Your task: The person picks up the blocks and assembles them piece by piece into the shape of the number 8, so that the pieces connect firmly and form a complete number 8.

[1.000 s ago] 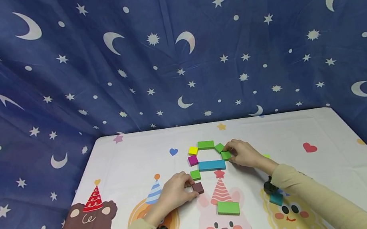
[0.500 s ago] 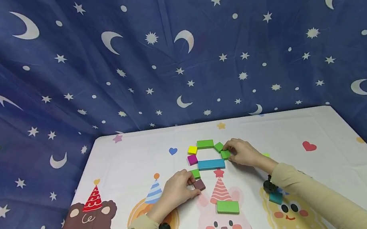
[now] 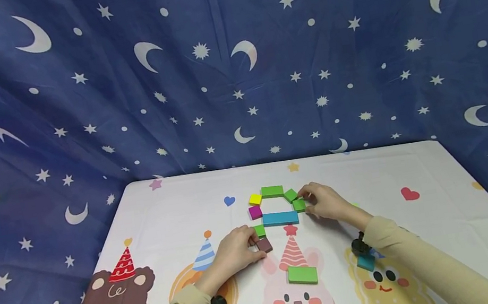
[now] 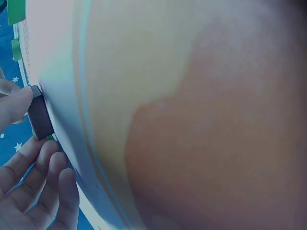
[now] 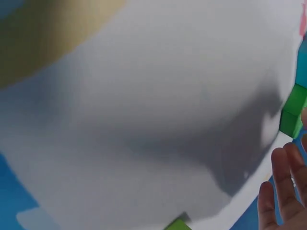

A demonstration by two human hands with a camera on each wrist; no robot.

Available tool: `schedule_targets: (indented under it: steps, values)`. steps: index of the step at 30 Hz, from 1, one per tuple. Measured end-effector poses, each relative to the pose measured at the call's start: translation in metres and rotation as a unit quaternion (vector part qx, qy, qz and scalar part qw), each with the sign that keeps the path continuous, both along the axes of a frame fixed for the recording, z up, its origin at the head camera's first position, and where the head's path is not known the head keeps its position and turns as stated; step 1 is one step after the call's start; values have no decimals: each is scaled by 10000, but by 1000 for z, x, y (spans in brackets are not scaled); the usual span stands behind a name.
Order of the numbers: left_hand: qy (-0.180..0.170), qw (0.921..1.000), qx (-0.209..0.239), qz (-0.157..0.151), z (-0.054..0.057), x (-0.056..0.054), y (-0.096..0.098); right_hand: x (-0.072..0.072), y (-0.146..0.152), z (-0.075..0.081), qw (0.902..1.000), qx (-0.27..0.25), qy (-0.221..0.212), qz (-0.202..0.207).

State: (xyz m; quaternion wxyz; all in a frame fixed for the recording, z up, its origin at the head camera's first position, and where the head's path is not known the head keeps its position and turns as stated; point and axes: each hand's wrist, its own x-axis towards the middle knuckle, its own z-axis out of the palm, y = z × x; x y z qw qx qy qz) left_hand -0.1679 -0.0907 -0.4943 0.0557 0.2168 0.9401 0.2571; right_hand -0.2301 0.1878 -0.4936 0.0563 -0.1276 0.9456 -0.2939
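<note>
Brown block (image 3: pixel 265 245), pinched by left hand (image 3: pixel 239 247) at blue block's (image 3: pixel 280 219) 7 o'clock, now turned askew, nearer small green block (image 3: pixel 259 231), suggesting a curved join; right hand (image 3: pixel 327 203) at second green block (image 3: pixel 299 205), 2 o'clock, grip unclear.

A starry curtain (image 3: pixel 230 68) and cartoon tablecloth (image 3: pixel 359 175) suggest a play corner
</note>
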Motion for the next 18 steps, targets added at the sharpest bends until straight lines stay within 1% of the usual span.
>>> schedule_targets:
  steps: [4, 10, 18]
  values:
    - [-8, 10000, 0, -36, -1, 0, 0, 5, 2, 8, 10000, -75, -28, -52]
    - [42, 10000, -23, -76, -1, -2, -1, 15, 2, 17, 9998, -159, 41, 59]
    - [51, 9999, 57, -102, -1, -2, -2, 40, -4, 28, 9979, -386, 259, 457]
